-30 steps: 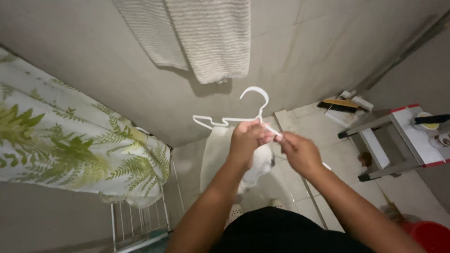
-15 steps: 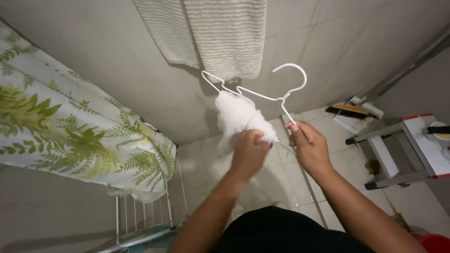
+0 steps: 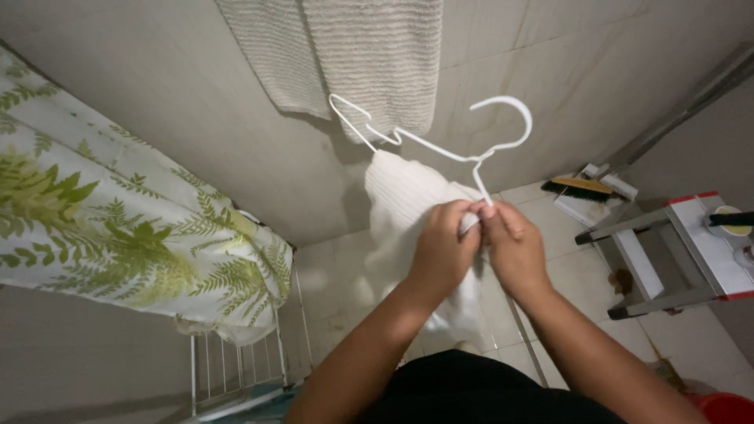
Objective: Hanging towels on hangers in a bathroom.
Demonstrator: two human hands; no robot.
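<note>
Left hand (image 3: pixel 441 250) closed around a white cloth (image 3: pixel 408 206), fingers curled tight. Right hand (image 3: pixel 512 250) pinching the bottom of a white hanger (image 3: pixel 440 148), right beside the left. Hanger tilted, hook up high, touching the cloth. Gray towel (image 3: pixel 369 59) above on the wall. Leafy curtain (image 3: pixel 118 228) off to the left.
</note>
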